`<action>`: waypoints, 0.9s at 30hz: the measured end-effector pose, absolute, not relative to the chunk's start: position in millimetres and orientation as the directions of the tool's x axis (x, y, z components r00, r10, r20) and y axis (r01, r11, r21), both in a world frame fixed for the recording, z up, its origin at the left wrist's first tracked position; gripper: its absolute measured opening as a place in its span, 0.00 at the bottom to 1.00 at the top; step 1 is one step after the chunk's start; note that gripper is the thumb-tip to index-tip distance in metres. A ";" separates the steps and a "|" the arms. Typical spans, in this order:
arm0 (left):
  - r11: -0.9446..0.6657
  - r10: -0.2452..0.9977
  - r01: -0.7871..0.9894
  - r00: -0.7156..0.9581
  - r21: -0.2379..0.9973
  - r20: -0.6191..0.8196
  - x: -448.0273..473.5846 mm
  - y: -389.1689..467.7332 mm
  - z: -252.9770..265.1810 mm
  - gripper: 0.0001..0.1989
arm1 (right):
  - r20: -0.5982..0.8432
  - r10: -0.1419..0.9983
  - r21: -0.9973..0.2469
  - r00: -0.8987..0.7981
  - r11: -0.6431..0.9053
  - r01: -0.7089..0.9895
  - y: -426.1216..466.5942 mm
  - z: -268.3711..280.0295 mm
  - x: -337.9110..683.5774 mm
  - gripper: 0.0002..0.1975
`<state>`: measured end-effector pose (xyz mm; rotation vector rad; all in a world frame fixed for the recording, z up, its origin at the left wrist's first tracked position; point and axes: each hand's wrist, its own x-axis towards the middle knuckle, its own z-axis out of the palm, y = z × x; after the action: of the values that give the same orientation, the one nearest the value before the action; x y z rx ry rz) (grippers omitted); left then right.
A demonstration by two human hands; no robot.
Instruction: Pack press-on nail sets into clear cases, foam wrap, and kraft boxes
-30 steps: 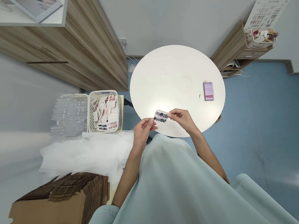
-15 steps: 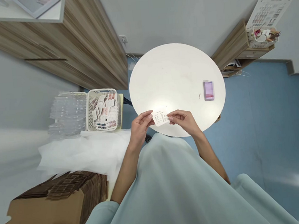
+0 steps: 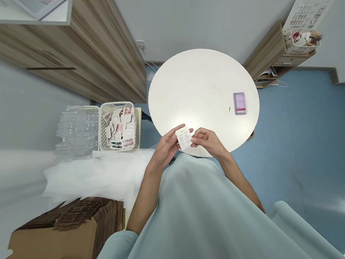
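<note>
A small white printed card (image 3: pixel 184 138) is held up over the near edge of the round white table (image 3: pixel 204 78). My left hand (image 3: pixel 165 148) grips the card's left side, its fingers reaching behind it. At the card's right edge, my right hand (image 3: pixel 206 142) pinches it between thumb and fingers. The small lines of print face me but are too fine to read. Farther right on the tabletop lies a pinkish-purple rectangular item (image 3: pixel 240 103), blurred out, apart from both hands.
To the left stands a white basket (image 3: pixel 100 129) of printed cards, with stacked clear plastic trays (image 3: pixel 77 131) beside it. White sheets (image 3: pixel 98 176) and flattened cardboard boxes (image 3: pixel 55 244) lie nearer me. Wooden cabinets (image 3: pixel 98 43) flank the table.
The card has turned more upright and shifted slightly left. My left hand has slid farther around it, and my right hand has moved slightly left with its edge.
</note>
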<state>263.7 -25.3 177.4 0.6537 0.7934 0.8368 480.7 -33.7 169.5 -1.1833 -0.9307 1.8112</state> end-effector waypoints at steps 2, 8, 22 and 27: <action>0.506 0.840 -0.388 0.425 0.771 -0.337 266.1 -28.3 176.6 0.37 | -0.383 0.873 -0.867 -0.302 -0.452 -0.207 -34.7 165.8 478.8 0.23; 0.375 0.922 -0.195 0.185 0.906 -0.341 276.4 -30.8 174.4 0.35 | -0.314 0.945 -0.949 -0.089 -0.311 0.042 -39.9 170.9 470.2 0.21; 0.291 0.956 0.015 -0.040 0.957 -0.290 274.9 -41.3 159.9 0.30 | -0.267 0.963 -0.952 -0.030 -0.258 0.167 -53.7 171.0 465.5 0.18; 0.312 0.950 -0.046 0.020 0.949 -0.311 270.9 -47.3 166.0 0.25 | -0.382 0.922 -0.924 -0.069 -0.381 0.023 -44.4 165.8 489.8 0.25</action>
<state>270.9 -47.3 166.0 0.9455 1.2986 0.9869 489.8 -44.4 165.8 -1.4648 -1.0589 1.5459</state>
